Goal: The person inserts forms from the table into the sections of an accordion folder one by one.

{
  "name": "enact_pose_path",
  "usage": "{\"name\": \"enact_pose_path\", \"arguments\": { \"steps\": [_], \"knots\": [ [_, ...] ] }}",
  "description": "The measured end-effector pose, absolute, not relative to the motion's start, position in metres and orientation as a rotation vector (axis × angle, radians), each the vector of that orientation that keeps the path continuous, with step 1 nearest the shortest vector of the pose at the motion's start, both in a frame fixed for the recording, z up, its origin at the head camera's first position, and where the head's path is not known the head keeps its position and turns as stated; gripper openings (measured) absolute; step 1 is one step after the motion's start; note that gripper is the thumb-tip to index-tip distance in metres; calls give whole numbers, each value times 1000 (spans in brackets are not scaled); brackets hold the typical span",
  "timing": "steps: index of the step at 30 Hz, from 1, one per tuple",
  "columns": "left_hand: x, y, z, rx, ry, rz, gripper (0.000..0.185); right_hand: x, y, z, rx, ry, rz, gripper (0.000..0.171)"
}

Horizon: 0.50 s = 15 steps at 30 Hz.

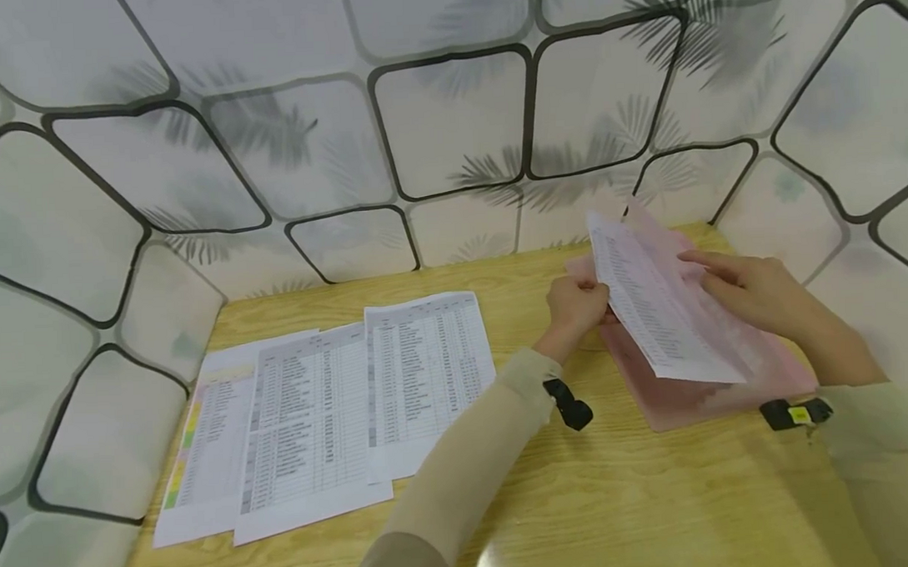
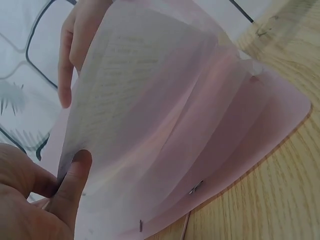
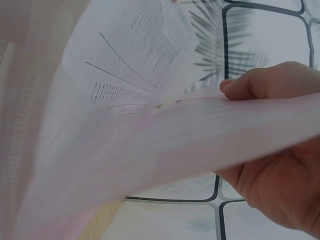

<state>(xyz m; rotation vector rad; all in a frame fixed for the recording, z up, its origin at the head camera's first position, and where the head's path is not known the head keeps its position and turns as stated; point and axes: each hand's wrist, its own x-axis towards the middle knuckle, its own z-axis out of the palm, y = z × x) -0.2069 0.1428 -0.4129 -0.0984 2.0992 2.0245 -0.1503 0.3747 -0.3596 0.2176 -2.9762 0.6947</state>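
Observation:
A pink translucent plastic folder (image 1: 698, 404) lies on the table at the right, its upper leaves lifted. A printed sheet (image 1: 638, 298) stands tilted against these raised leaves. My left hand (image 1: 578, 304) pinches the sheet's left edge between thumb and fingers; the left wrist view shows the thumb (image 2: 75, 180) on its near face. At the folder's right side, my right hand (image 1: 755, 294) holds a lifted pink leaf (image 3: 225, 135), thumb on one face and fingers behind it. Small metal staples (image 2: 141, 226) show along the folder's fold. The sheet's lower part overlaps the folder.
Three printed sheets overlap on the left of the wooden table (image 1: 581, 496): a colour-marked one (image 1: 212, 459), a middle one (image 1: 302, 439) and a right one (image 1: 427, 384). Behind the table rises a wall (image 1: 456, 125) with a leaf pattern.

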Motion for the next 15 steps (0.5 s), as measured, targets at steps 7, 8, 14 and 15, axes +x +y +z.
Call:
{"name": "enact_pose_path", "arguments": {
  "steps": [7,8,14,15],
  "knots": [
    [-203,149,-417,-97,2078,2058,21,-153,373,-359,199,-2981,681,44],
    [-202,150,-418,-88,2059,2058,21,-153,372,-359,195,-2984,685,44],
    [-198,156,-421,-63,1957,2083,20,-153,370,-358,210,-2996,695,44],
    [-198,156,-422,-66,1957,2081,20,-152,369,-358,213,-2998,698,44]
  ]
}}
